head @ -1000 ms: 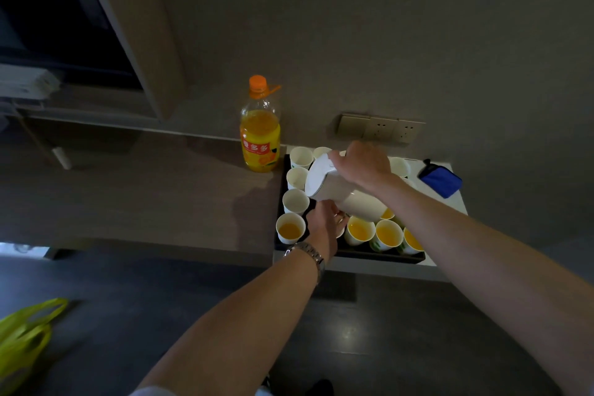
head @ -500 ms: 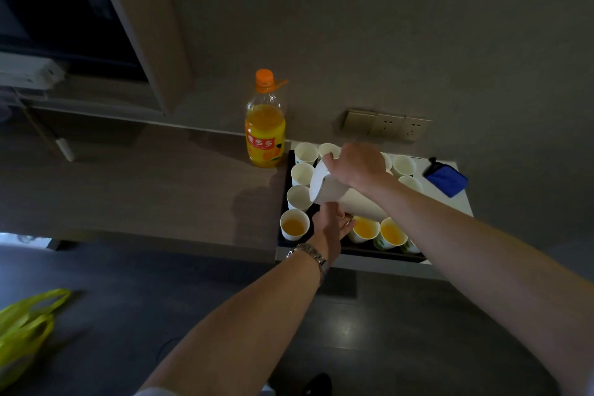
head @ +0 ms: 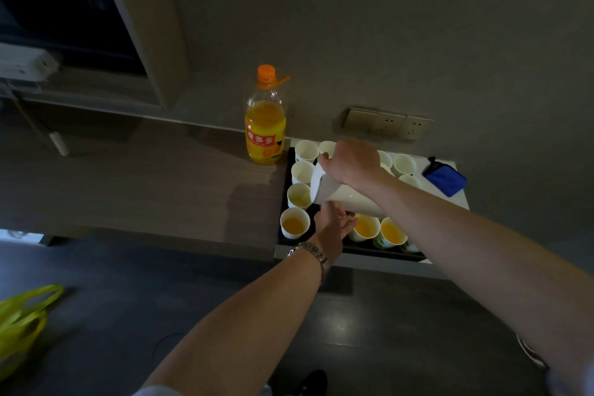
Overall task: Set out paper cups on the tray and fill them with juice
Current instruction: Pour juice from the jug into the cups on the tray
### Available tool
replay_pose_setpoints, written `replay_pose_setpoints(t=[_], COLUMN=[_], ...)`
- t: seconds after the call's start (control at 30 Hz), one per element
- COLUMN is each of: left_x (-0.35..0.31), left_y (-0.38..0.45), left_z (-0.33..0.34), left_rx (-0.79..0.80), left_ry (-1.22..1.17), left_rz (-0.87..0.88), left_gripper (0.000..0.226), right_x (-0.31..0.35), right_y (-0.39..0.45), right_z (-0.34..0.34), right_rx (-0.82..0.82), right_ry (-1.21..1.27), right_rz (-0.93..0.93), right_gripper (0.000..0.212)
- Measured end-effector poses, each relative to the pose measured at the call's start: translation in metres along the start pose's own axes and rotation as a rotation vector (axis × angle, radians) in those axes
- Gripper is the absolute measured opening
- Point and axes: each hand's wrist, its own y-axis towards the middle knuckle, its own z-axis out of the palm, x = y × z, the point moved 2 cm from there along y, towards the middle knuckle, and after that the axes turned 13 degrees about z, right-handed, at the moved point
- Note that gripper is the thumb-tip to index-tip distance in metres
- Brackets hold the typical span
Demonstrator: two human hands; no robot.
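Right hand: my right hand (head: 352,161) is wrapped round the top of the white jug (head: 345,194), fingers curled over its upper end, holding it tipped over on its side above the cups.
Left hand: my left hand (head: 332,226) comes in under the jug's lower edge, fingers loosely spread; I can't tell whether they grip a cup or only touch the jug.
Jug: mouth end points left, right over the second cup (head: 299,195) up the left column, which shows a little juice in the bottom.
Near-left cup: the front corner cup (head: 294,222) stands upright with orange juice in it.
Front row: two more filled cups (head: 367,227) sit just right of my left hand, side by side.
Back cups: white cups (head: 306,150) along the far edge look unfilled.
Tray: the dark tray (head: 284,202) sits on the counter, cups in rows on it.
Juice bottle: the orange-capped bottle (head: 265,128) stands upright just left of the tray, partly full.
Blue cloth: a blue cloth (head: 445,178) lies off the tray's far right corner.
Wrist: a metal watch (head: 313,252) on my left wrist.
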Motion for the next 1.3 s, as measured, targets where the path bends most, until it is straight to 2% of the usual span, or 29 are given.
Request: replay_pose_setpoints(t=[0.17,0.4,0.53,0.67,1.3], left_x=[-0.001,-0.003,-0.004,-0.006,-0.015], left_y=[0.003,0.007,0.008,0.007,0.007], left_z=[-0.001,-0.002,-0.003,-0.004,-0.006], left_rx=[-0.005,-0.005,-0.013,-0.024,-0.06], left_ry=[-0.014,-0.013,-0.022,-0.018,-0.004], left_rz=[-0.006,-0.009,-0.02,-0.021,-0.057], left_gripper=[0.024,0.012,0.012,0.017,0.014], right_x=[0.004,0.012,0.015,0.018,0.023], right_y=[0.001,0.003,0.004,0.004,0.004], right_z=[-0.002,-0.003,-0.004,-0.003,-0.002], right_rx=[-0.003,-0.003,-0.013,-0.009,0.024], right_ry=[-0.013,-0.039,-0.065,-0.064,-0.046], right_rz=[-0.001,-0.009,-0.018,-0.023,0.001], right_gripper=[0.039,0.038,0.045,0.038,0.037])
